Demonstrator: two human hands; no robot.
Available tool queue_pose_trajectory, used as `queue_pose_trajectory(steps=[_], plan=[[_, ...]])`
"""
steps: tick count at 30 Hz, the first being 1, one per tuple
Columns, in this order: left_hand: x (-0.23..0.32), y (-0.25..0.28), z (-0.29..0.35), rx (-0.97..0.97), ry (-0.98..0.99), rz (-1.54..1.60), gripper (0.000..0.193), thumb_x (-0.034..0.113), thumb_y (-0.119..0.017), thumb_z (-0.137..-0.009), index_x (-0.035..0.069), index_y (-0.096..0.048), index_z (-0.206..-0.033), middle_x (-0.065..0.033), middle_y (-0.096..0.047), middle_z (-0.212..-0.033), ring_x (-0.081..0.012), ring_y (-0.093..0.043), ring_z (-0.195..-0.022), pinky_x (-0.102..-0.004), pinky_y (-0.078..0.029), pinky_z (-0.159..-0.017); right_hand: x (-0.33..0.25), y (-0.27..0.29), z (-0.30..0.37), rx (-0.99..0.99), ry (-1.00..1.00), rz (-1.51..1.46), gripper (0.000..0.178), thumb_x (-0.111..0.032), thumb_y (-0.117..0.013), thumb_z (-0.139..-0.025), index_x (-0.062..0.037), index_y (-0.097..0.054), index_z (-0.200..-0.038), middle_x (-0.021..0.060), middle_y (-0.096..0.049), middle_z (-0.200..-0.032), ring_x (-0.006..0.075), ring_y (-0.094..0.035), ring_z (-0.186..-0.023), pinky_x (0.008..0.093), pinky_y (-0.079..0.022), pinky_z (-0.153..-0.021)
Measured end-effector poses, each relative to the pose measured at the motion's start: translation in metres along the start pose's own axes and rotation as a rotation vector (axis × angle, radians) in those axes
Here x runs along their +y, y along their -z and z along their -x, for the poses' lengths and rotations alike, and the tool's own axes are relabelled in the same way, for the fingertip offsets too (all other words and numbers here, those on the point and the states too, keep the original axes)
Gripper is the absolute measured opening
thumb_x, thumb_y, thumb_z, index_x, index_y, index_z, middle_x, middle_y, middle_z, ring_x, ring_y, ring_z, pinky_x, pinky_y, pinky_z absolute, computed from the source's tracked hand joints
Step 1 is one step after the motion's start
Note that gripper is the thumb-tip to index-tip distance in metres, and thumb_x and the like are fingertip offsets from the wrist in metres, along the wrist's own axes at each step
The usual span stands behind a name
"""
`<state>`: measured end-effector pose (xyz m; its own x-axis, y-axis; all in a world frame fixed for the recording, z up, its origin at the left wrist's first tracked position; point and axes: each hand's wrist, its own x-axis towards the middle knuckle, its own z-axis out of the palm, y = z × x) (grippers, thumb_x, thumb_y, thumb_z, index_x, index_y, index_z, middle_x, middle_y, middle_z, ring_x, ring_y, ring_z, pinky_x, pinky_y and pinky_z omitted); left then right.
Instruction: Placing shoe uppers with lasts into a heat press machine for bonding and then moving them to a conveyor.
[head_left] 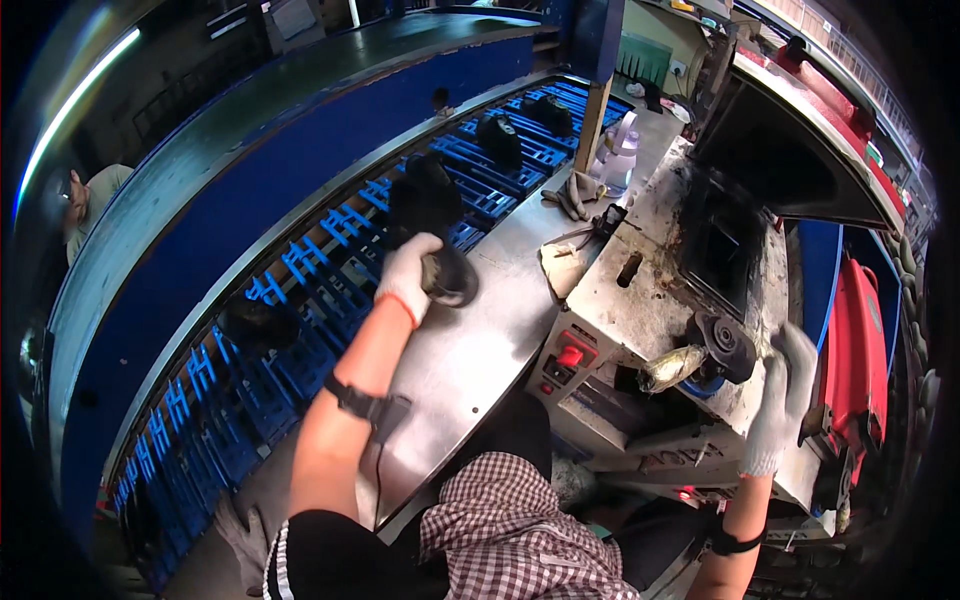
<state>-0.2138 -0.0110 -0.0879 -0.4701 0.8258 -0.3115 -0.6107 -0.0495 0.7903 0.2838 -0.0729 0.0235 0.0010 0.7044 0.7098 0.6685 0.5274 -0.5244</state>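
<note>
My left hand, in a white glove, is closed around a dark shoe over the inner edge of the metal table. Just beyond it, another dark shoe rests on the blue slatted conveyor. My right hand, also gloved, has its fingers stretched out and holds nothing visible. It is beside the stained machine top, right of a black rounded machine part and a tape-wrapped handle.
More dark shoes ride the conveyor. A clear bottle and loose gloves lie at the table's far end. The machine has a raised dark lid and a red switch. Another person is at far left.
</note>
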Motion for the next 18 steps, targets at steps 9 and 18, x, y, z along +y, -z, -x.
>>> queue_pose_trajectory(steps=[9, 18], plan=[[0.012, 0.082, -0.138, 0.395, -0.477, -1.155, 0.095, 0.04, -0.071, -0.09, 0.002, -0.024, -0.163, -0.028, -0.047, -0.156, -0.0419, -0.05, -0.141, -0.0458, -0.041, -0.116, 0.075, 0.029, 0.069, 0.139, -0.314, -0.206, 0.036, -0.014, -0.048, -0.11, 0.0028, -0.058, -0.14, 0.0099, -0.062, -0.13, 0.0185, -0.061, -0.116, 0.0337, -0.05, -0.099], [0.036, 0.109, -0.054, 0.483, -0.514, -1.234, 0.087, 0.048, -0.068, -0.092, 0.004, -0.034, -0.16, -0.026, -0.046, -0.157, -0.0453, -0.044, -0.144, -0.0527, -0.035, -0.119, 0.066, 0.029, 0.077, 0.127, -0.335, -0.075, 0.037, -0.015, -0.043, -0.11, 0.0023, -0.06, -0.138, 0.0109, -0.065, -0.128, 0.0199, -0.062, -0.115, 0.0353, -0.05, -0.099]])
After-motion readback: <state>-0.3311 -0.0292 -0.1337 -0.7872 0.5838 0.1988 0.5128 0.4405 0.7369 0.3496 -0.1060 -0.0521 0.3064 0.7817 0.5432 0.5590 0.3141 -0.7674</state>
